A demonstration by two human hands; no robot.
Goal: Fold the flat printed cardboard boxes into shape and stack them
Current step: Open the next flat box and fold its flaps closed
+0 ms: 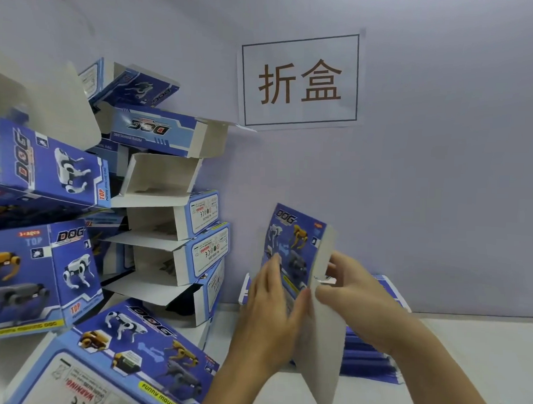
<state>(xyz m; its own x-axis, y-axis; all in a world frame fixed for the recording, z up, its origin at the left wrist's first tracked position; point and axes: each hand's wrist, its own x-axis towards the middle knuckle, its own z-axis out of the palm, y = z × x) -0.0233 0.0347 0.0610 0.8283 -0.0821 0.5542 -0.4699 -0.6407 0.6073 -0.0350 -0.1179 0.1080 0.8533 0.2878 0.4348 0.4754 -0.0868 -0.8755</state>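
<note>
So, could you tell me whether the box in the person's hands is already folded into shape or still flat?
Still flat: the box stands upright as a thin sheet between the left hand and right hand.

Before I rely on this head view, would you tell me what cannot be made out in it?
- Flat stack: mostly hidden behind both hands and the held box, so its count is unreadable.
- Left hand: its fingertips are motion-blurred against the held box.
- Warning text on the nearest box: blurred and cut by the bottom edge.
- Folded pile: its left part runs off the frame.
- Right hand: its fingertips are partly behind the box edge.
</note>
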